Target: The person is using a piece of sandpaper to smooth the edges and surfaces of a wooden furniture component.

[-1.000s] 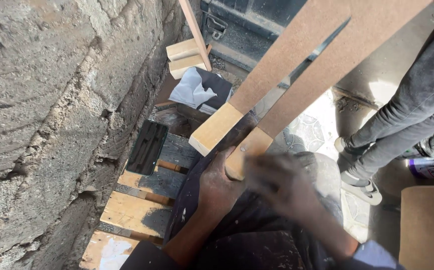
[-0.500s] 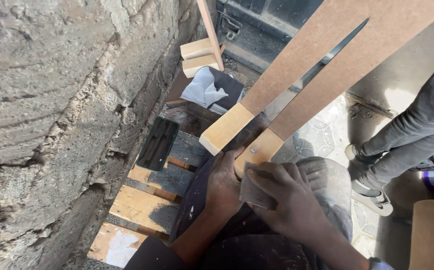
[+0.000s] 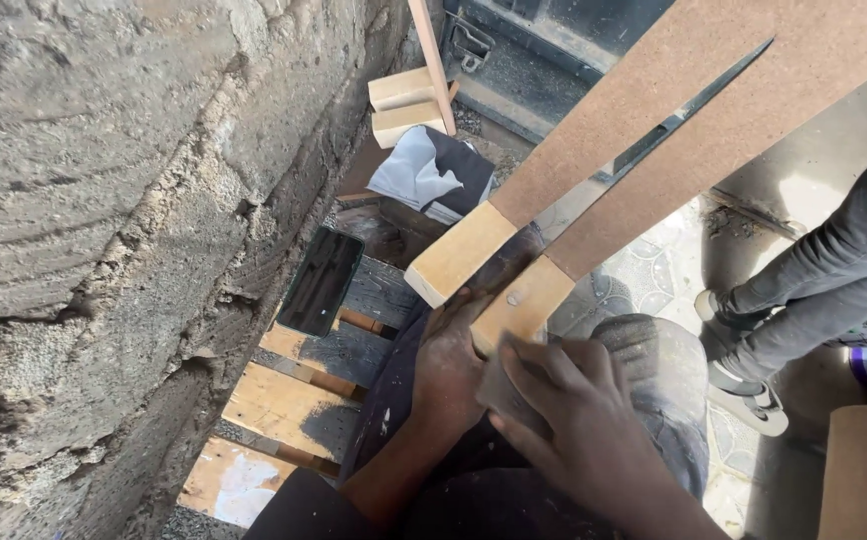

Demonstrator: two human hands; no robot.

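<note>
The right hand [image 3: 579, 420] presses a small grey sanding pad [image 3: 502, 385] flat against the lower end of the nearer wooden block [image 3: 521, 305], its grip closed over the pad with the fingers spread across it. The left hand [image 3: 451, 365] sits just beside it, its grip clenched around the underside of the same block, thumb up against the pale wood. That block caps the end of a long brown board strip [image 3: 744, 130] that runs up and away to the top right. A second block [image 3: 461, 252] lies just to the left, fixed to a parallel strip [image 3: 644, 95], with a narrow dark gap between the two strips. Both ends rest above the person's dark-trousered lap and knee [image 3: 659, 365].

Left of the hands lies a slatted wooden pallet [image 3: 289, 410] with a dark phone [image 3: 320, 282] on it, close against a rough stone wall [image 3: 124, 200]. Further back sit a crumpled cloth [image 3: 419, 175] and two pale wood offcuts [image 3: 404, 103]. At right, another person's grey-trousered leg [image 3: 824, 290] and shoe [image 3: 744, 385] stand on the patterned floor.
</note>
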